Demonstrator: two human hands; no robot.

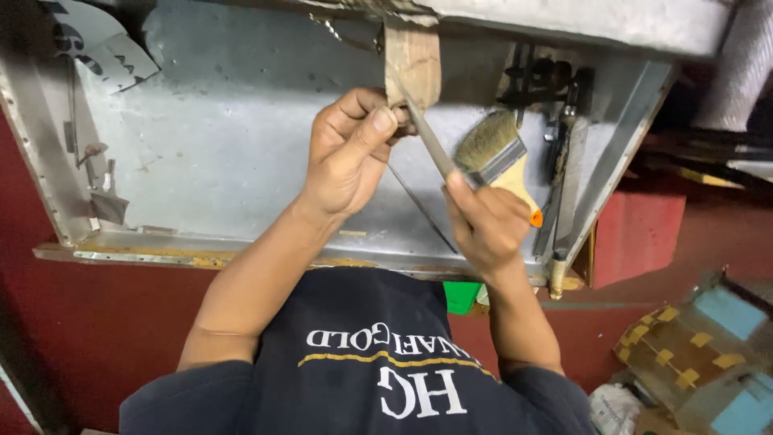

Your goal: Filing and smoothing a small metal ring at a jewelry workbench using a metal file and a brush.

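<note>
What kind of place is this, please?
Probably a small craft workshop: a metal-lined workbench tray, a paintbrush, and a file that the right hand works against a wooden peg.

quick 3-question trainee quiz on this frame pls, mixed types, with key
1. True or false: the paintbrush lying on the metal tray has a green tip on its handle.
2. What does the right hand hold? A) a slim metal file B) a hammer C) a roll of tape
3. Short answer: which thing does the left hand grip at its lower end?

Key
1. False: the tip is orange.
2. A: the file runs from the right hand up to the block.
3. The wooden block.
</note>
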